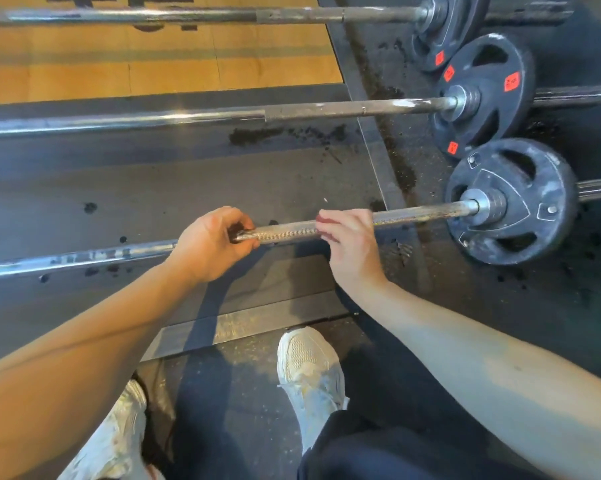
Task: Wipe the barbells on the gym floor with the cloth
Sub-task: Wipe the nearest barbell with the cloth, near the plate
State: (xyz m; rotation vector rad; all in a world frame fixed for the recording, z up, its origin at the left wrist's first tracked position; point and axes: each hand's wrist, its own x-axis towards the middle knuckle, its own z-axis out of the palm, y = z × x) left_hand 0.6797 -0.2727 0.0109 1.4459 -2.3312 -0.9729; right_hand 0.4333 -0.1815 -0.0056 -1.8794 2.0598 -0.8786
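Three barbells lie side by side on the dark rubber floor. My left hand point(216, 242) grips the knurled shaft of the nearest barbell point(285, 232), fingers curled round it. My right hand point(349, 239) holds the same shaft a little further right, fingers hooked over the top. A small reddish patch point(325, 220) shows at the right fingertips; I cannot tell if it is cloth. No cloth is plainly in view. The middle barbell point(326, 110) and the far barbell point(188, 13) lie beyond, untouched.
Each bar carries a black weight plate at its right end: near point(513, 233), middle point(499, 109), far point(441, 36). A metal platform frame point(371, 133) runs diagonally under the bars. Wooden flooring point(153, 64) lies further back. My white shoes point(309, 375) point(119, 434) stand just behind the near bar.
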